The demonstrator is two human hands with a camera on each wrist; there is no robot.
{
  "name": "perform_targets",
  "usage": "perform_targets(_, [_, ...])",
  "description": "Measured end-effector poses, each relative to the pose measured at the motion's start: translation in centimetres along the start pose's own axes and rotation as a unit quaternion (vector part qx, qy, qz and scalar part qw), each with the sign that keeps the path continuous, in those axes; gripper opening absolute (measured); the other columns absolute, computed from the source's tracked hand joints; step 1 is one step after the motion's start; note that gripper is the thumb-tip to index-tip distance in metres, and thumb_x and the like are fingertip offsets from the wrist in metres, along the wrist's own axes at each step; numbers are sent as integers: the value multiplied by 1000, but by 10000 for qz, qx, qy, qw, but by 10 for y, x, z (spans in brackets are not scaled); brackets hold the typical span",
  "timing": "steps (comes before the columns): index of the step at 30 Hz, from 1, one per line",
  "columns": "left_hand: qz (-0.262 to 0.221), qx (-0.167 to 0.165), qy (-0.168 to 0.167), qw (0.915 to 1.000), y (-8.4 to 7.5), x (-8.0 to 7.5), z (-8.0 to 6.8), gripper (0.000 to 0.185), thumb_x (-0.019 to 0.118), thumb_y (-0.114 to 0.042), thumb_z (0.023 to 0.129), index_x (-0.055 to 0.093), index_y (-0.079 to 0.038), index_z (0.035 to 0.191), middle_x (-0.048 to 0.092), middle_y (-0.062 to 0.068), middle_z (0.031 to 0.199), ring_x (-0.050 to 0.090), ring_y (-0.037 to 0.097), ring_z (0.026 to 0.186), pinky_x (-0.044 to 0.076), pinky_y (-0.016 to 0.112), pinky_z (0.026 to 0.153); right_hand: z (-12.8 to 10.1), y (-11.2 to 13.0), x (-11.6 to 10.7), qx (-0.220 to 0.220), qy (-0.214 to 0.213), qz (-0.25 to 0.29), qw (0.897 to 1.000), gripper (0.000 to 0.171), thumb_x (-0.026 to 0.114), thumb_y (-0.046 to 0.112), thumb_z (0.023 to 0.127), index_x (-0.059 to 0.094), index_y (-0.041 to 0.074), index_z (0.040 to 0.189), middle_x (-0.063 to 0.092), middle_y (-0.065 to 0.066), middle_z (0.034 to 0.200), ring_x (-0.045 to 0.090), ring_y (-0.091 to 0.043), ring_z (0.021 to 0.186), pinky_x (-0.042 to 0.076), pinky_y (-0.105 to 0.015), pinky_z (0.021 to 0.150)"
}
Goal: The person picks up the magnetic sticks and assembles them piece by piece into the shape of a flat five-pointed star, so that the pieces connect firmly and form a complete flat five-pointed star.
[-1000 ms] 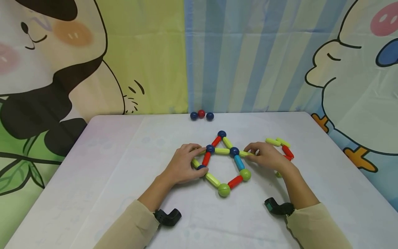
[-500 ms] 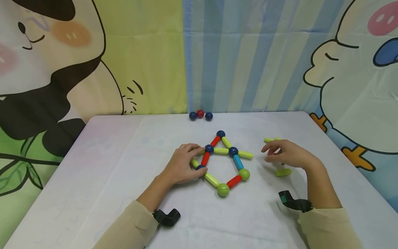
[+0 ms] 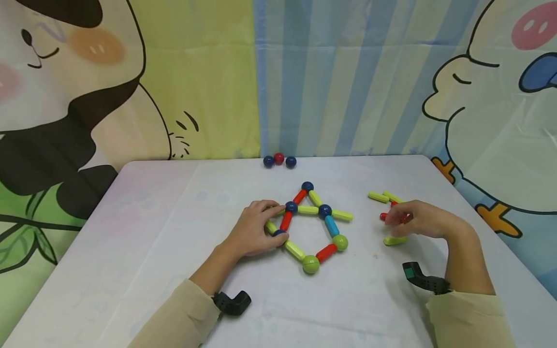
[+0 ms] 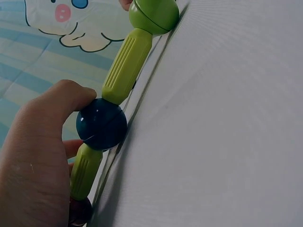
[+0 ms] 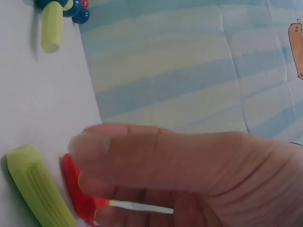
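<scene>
In the head view, several magnetic rods and balls form a flat figure: a five-sided ring with a triangle above it. My left hand point(image 3: 257, 228) grips its left side, index finger at the upper blue ball point(image 3: 291, 208) and thumb on the lower one. The left wrist view shows the thumb against a blue ball point(image 4: 102, 124) between two yellow-green rods. Off to the right, my right hand point(image 3: 419, 220) is over loose rods, its fingers loosely bent and partly hiding red rods point(image 3: 383, 216). A red rod point(image 5: 71, 177) shows beside the fingertips in the right wrist view.
Two blue balls and a red ball point(image 3: 279, 158) lie at the table's far edge. Yellow-green rods point(image 3: 378, 197) are behind the right hand, and another rod point(image 3: 395, 240) lies in front of it. A printed curtain point(image 3: 326, 77) hangs behind the white table point(image 3: 152, 241).
My right hand has let go of the yellow-green rod at the figure's right side and moved right, over the loose rods. My left hand keeps its hold on the figure.
</scene>
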State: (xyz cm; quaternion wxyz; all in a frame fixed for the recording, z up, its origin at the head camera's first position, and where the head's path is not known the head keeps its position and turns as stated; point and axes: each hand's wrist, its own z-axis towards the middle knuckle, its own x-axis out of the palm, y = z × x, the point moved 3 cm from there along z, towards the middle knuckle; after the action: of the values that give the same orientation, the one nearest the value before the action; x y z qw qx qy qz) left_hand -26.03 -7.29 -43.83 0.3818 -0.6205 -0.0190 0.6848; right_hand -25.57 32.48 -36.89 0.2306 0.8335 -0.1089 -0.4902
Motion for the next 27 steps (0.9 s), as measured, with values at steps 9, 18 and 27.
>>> perform_targets(9, [21, -16, 28, 10000, 1, 0, 0, 68, 71, -53, 85, 62, -21, 145, 57, 4, 144, 48, 28, 136, 41, 52, 112, 3, -6, 9, 812, 284, 30, 9963, 25, 82, 19, 83, 68, 13, 103, 55, -5, 94, 49, -25, 97, 45, -34, 70])
perform_targets(18, [15, -6, 42, 10000, 0, 1, 1, 69, 71, -53, 85, 61, -22, 145, 57, 3, 144, 47, 28, 136, 41, 52, 112, 5, -10, 13, 831, 407, 272, 9953, 26, 81, 19, 86, 67, 12, 106, 52, -6, 94, 52, -23, 92, 52, -35, 70])
perform_targets(27, [1, 8, 11, 10000, 0, 0, 0, 69, 71, -53, 84, 62, -21, 145, 57, 4, 144, 48, 28, 136, 41, 52, 112, 5, -1, 12, 38, 395, 768, 9963, 30, 78, 20, 90, 66, 8, 115, 62, -6, 104, 56, -23, 94, 56, -36, 79])
